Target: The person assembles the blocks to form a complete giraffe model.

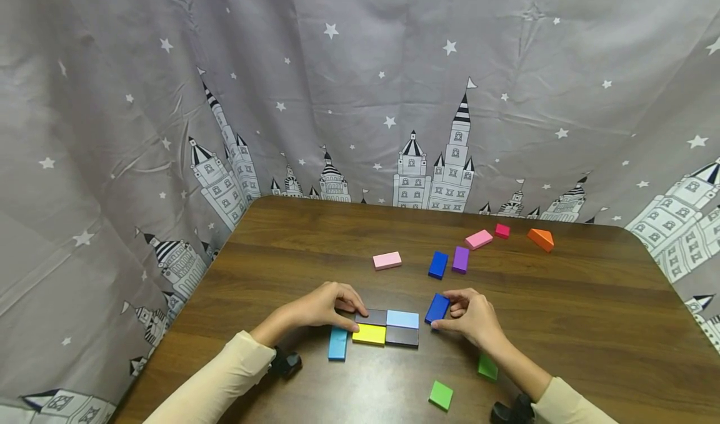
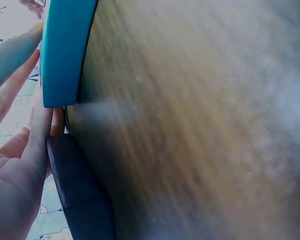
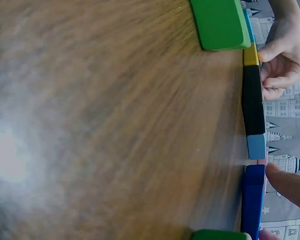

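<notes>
My left hand (image 1: 332,305) bends over the left end of a flat four-block group, thumb and fingertips touching a dark grey block (image 1: 374,317) and the edge of a yellow block (image 1: 368,334). A light blue block (image 1: 402,319) and another dark grey block (image 1: 402,337) fill the right half. Beside the thumb lies a teal block (image 1: 337,344), large in the left wrist view (image 2: 67,55). Just right of the group, my right hand (image 1: 472,314) pinches a blue block (image 1: 437,308) by its two ends. In the right wrist view this blue block (image 3: 253,200) sits low over the table.
Farther back lie a pink block (image 1: 387,261), a second blue block (image 1: 438,265), a purple block (image 1: 460,259), another pink block (image 1: 479,239), a red block (image 1: 502,231) and an orange triangle (image 1: 542,239). Two green blocks (image 1: 441,395) (image 1: 487,368) are near my right forearm. A curtain (image 1: 360,99) hangs behind the table.
</notes>
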Motion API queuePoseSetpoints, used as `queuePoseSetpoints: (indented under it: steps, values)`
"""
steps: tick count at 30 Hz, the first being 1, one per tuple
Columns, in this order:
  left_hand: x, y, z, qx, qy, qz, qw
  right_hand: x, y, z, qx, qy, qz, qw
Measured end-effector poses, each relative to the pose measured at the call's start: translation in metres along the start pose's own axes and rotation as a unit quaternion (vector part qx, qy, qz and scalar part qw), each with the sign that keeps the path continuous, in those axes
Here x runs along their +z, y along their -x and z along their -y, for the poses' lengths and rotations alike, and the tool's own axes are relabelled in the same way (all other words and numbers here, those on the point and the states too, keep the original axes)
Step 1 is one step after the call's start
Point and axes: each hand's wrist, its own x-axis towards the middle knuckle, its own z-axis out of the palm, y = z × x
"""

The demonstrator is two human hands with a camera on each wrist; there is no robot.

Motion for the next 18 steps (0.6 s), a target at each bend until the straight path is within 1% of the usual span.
queuePoseSetpoints:
  steps: [3,9,15,18]
  values:
    - [-0.0003,-0.0004,-0.0004,0.000,-0.001,0.000,1.0000,0.0009,-0.0004,-0.0016,0.001,0.013,0.003,0.9999]
    - [-0.0005,-0.0007,-0.0008,-0.003,-0.002,0.001,1.0000,0.0020,-0.0004,-0.0028,-0.021,0.030,-0.005,0.9993]
    - [-0.0004,-0.0005,0.0002,-0.004,0.000,0.001,1.0000,0.0024,-0.0008,-0.0040,-0.025,0.020,-0.005,0.9995]
    - [-0.0002,-0.0005,0.0005,-0.005,0.002,0.000,1.0000,0.0016,-0.0007,-0.0041,-0.021,0.013,-0.005,0.9997]
